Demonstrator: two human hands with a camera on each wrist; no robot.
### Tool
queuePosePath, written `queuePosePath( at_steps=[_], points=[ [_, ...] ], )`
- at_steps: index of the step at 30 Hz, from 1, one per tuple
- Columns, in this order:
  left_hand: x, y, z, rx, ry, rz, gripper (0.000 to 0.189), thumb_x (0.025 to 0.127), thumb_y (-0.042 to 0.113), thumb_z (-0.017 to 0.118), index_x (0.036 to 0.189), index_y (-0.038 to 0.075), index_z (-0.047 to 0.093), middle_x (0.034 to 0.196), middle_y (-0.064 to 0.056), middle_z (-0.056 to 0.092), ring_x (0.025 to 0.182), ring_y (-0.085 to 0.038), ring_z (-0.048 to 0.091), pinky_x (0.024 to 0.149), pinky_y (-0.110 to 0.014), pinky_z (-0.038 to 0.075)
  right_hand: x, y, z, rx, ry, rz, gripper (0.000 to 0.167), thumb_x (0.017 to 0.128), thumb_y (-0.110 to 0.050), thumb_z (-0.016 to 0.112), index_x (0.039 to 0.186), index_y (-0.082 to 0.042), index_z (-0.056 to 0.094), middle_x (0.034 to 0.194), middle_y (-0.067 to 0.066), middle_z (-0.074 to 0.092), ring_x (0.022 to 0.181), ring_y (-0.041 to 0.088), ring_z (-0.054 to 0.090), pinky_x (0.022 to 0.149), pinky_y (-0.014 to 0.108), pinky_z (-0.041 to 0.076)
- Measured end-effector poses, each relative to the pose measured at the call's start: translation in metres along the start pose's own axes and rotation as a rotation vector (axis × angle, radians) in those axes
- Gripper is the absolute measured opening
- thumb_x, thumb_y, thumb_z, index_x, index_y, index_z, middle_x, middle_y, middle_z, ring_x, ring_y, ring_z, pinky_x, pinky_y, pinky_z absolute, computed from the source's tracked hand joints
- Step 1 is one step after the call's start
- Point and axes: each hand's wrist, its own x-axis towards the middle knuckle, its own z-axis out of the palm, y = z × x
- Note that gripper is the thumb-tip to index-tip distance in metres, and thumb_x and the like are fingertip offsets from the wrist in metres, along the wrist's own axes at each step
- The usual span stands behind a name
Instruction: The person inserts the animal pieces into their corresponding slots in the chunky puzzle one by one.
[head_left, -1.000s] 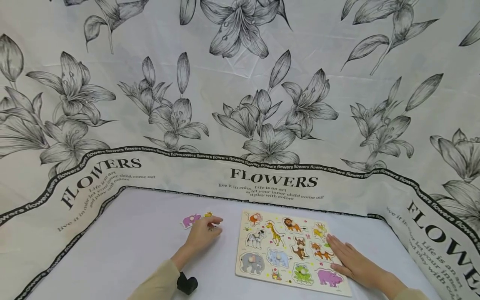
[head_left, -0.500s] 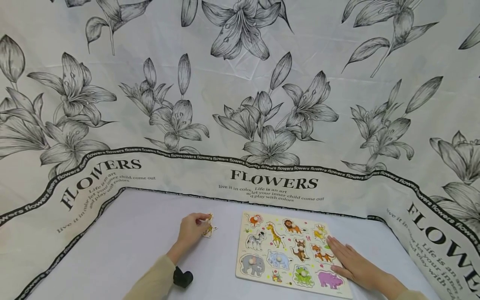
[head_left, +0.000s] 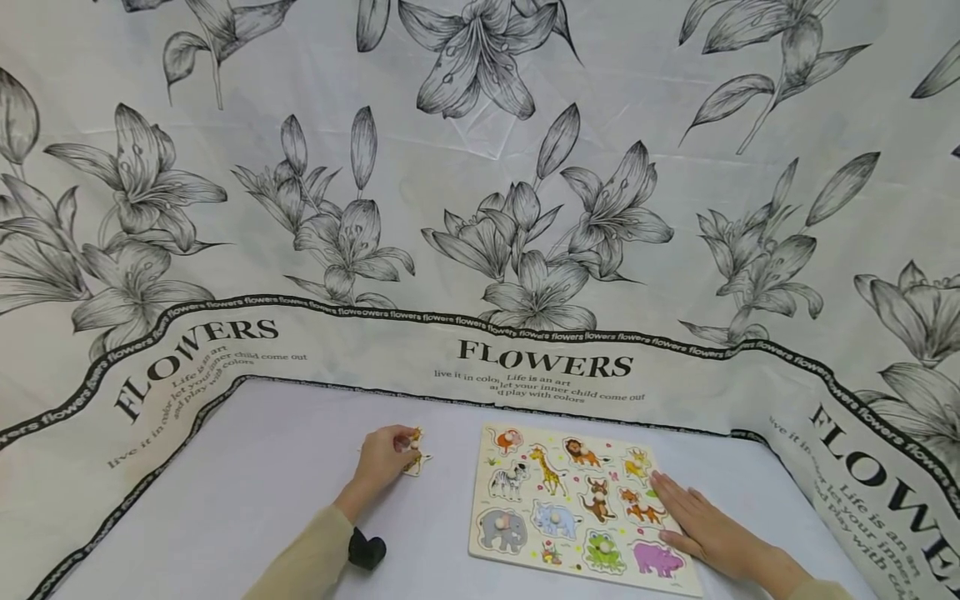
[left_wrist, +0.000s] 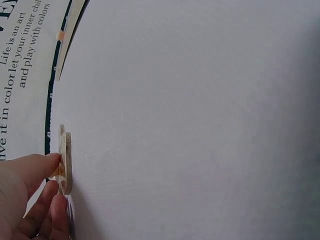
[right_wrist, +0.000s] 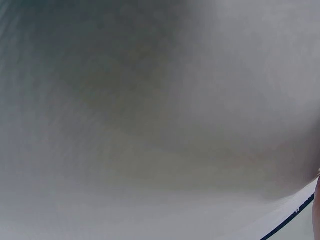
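Observation:
My left hand (head_left: pixel 384 462) pinches a small giraffe puzzle piece (head_left: pixel 413 467), yellow with brown spots, left of the puzzle board (head_left: pixel 537 433). In the left wrist view the piece (left_wrist: pixel 67 162) is seen edge-on, between the thumb and fingers of the left hand (left_wrist: pixel 30 200). The pale wooden board carries colourful animals; several, such as the frog (head_left: pixel 603 552) and grey elephant (head_left: pixel 502 531), have round knobs. My right hand (head_left: pixel 708 533) lies with straight fingers on the board's right edge. In the right wrist view only a sliver of that hand (right_wrist: pixel 317 212) appears.
A white cloth (head_left: pixel 247 500) covers the table. Behind and at both sides hangs a flower-printed curtain (head_left: pixel 540 250) with a black border. A black object (head_left: pixel 367 550) sits at the left wrist.
My left hand, earlier over the pieces with fingers reaching right, has drawn back a little to the left and now pinches the giraffe piece. The purple hippo piece beside it is out of sight.

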Motion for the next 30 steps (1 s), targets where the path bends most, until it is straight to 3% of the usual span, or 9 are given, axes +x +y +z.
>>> queuePosePath(
  at_steps=[4, 9, 14, 19, 25, 30],
  points=[
    [0.0006, 0.0027, 0.0009, 0.014, -0.002, -0.004, 0.022, 0.074, 0.002, 0.078, 0.095, -0.003, 0.072, 0.078, -0.006, 0.069, 0.067, -0.009, 0.058, 0.059, -0.021, 0.044, 0.0000, -0.0023, -0.0019, -0.028, 0.011, -0.016, 0.071, 0.096, -0.032, 0.056, 0.151, -0.002, 0.023, 0.159, -0.014, -0.001, 0.140, -0.015, -0.013, 0.105, 0.004, -0.015],
    [-0.0003, 0.0061, 0.0015, 0.047, 0.031, 0.000, 0.016, 0.073, 0.002, 0.078, 0.088, -0.002, 0.074, 0.074, -0.005, 0.070, 0.065, -0.009, 0.060, 0.058, -0.023, 0.046, -0.0003, -0.0035, -0.0029, -0.023, 0.006, -0.004, 0.070, 0.096, -0.033, 0.056, 0.151, -0.003, 0.024, 0.159, -0.016, -0.001, 0.139, -0.016, -0.013, 0.105, 0.003, -0.015],
    [0.0004, 0.0074, 0.0020, 0.073, 0.040, -0.004, 0.010, 0.074, 0.003, 0.078, 0.084, 0.001, 0.075, 0.073, -0.005, 0.071, 0.065, -0.011, 0.063, 0.060, -0.025, 0.049, -0.0002, -0.0035, -0.0045, 0.003, -0.029, 0.022, 0.070, 0.097, -0.035, 0.053, 0.151, -0.002, 0.024, 0.161, -0.007, 0.008, 0.137, -0.017, -0.015, 0.104, 0.003, -0.016],
    [0.0027, 0.0064, 0.0011, 0.098, 0.014, -0.014, 0.008, 0.076, 0.005, 0.077, 0.083, 0.002, 0.075, 0.074, -0.005, 0.071, 0.067, -0.010, 0.062, 0.062, -0.027, 0.049, 0.0003, -0.0038, -0.0046, 0.037, -0.052, 0.044, 0.069, 0.098, -0.037, 0.050, 0.150, -0.001, 0.024, 0.160, 0.007, 0.020, 0.136, -0.019, -0.015, 0.103, 0.002, -0.016],
    [0.0062, 0.0042, -0.0015, 0.130, -0.011, 0.029, 0.007, 0.075, 0.006, 0.079, 0.081, 0.004, 0.075, 0.072, -0.003, 0.071, 0.066, -0.010, 0.062, 0.063, -0.027, 0.050, 0.0009, -0.0039, -0.0047, 0.041, -0.053, 0.034, 0.069, 0.098, -0.036, 0.051, 0.150, -0.001, 0.023, 0.159, 0.010, 0.022, 0.136, -0.019, -0.015, 0.103, 0.002, -0.016],
    [0.0093, 0.0060, -0.0031, 0.136, -0.042, 0.016, 0.008, 0.075, 0.007, 0.079, 0.082, 0.005, 0.075, 0.072, -0.001, 0.070, 0.066, -0.007, 0.059, 0.062, -0.025, 0.048, 0.0015, -0.0045, -0.0057, 0.061, -0.064, 0.062, 0.068, 0.098, -0.038, 0.050, 0.150, 0.000, 0.025, 0.152, 0.022, 0.033, 0.135, -0.020, -0.015, 0.102, 0.001, -0.016]
  ],
)
